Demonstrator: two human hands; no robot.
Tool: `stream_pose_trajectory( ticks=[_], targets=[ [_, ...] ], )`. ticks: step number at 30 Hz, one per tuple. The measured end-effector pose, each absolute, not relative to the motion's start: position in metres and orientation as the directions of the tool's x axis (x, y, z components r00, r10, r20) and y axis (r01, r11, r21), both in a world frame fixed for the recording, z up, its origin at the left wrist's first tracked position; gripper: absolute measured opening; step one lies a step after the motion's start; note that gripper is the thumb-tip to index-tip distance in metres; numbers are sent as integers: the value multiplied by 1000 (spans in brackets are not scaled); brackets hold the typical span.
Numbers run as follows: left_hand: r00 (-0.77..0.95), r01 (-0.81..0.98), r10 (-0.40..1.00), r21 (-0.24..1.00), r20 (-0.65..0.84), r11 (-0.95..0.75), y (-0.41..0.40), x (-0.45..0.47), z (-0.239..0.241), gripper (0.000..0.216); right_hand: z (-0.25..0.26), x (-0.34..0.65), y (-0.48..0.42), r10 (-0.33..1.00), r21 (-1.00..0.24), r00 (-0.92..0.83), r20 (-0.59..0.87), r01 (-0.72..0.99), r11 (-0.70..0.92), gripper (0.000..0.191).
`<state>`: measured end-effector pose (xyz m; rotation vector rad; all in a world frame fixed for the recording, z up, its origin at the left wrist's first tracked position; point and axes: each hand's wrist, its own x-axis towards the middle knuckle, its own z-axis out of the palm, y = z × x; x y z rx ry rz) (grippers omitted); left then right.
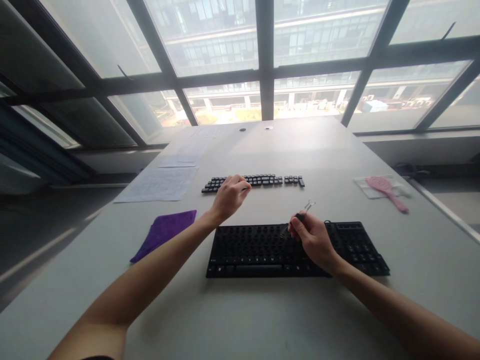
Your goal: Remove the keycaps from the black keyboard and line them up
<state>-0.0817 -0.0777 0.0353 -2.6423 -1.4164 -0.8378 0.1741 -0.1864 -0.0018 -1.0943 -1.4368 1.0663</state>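
Left hand is out over the middle of the bench, fingers bunched and curled down onto the left part of a row of loose keys. The fingertips are hidden against the keys, so I cannot tell whether it has one pinched. The row runs parallel to the far edge, and part of it is covered by that hand. Right hand sits nearer the front edge, closed around the dark handle of a key puller, whose wire loops poke up and away past the knuckles. That hand rests over the black keyboard, right of its centre. The keyboard lies square to the front edge, with most of its main block stripped to bare stems, while the bottom row and the right-hand block have their keys on. The right wrist and forearm cross the keyboard's front edge and hide a patch of it. Off to the left, near the left edge, a purple cloth lies flat just beside the keyboard's left end. Beyond it, a sheet of paper sits beside the left end of the key row. Towards the right edge, well apart from both hands, a pink brush lies on a clear wrapper.
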Motion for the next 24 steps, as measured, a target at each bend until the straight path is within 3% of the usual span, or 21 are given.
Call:
stream_pose_trajectory(
  ticks=[4, 9, 14, 24],
  targets=[
    [565, 676, 751, 330, 343, -659, -146, -45, 51, 15, 7, 179, -188, 968, -937, -130, 215, 253, 242, 28],
    [601, 616, 769, 486, 217, -619, -202, -15, 38, 15, 9, 189, -191, 940, -882, -249, 234, 352, 313, 26],
    [565, 590, 796, 569, 216, -573, -208, -8, 17, 15, 5, 191, -191, 936, -885, -288, 200, 357, 299, 25],
    [509, 560, 825, 633, 246, -534, -209, -7, 13, 21, -1, 191, -189, 957, -922, -204, 206, 288, 260, 29]
  ],
)
